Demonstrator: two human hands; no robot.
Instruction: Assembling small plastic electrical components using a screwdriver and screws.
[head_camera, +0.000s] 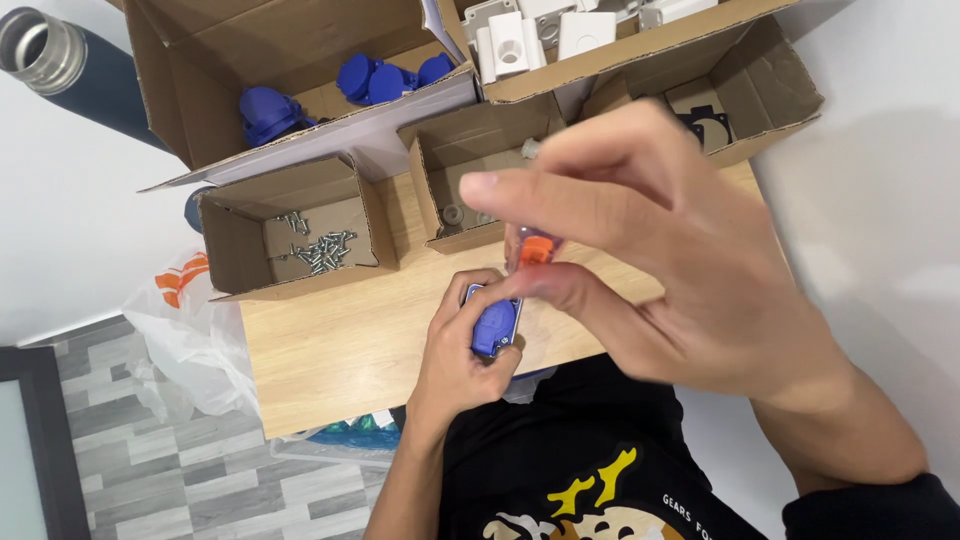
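Centrally, small blue plastic housing (495, 325) held just above the near edge of the wooden surface (340, 345), clamped in the left hand (465, 350), fingers wrapped round its sides. Orange-handled screwdriver (537, 248) standing upright on top of the housing, pinched between thumb and fingertips of the right hand (660, 250), remaining fingers fanned outward. Tip hidden behind the handle and fingers; cannot tell if a screw is seated. Judged mid-fastening: part in hand being screwed together, not yet set down. Behind, open cardboard box of loose silver screws (318, 250), plenty left. Beside it a small box with washers (460, 215). Further back, larger boxes with more blue housings (375, 78) and white plastic parts (530, 38). Left of the surface, white plastic bag (190, 340) over grey plank floor (200, 490).
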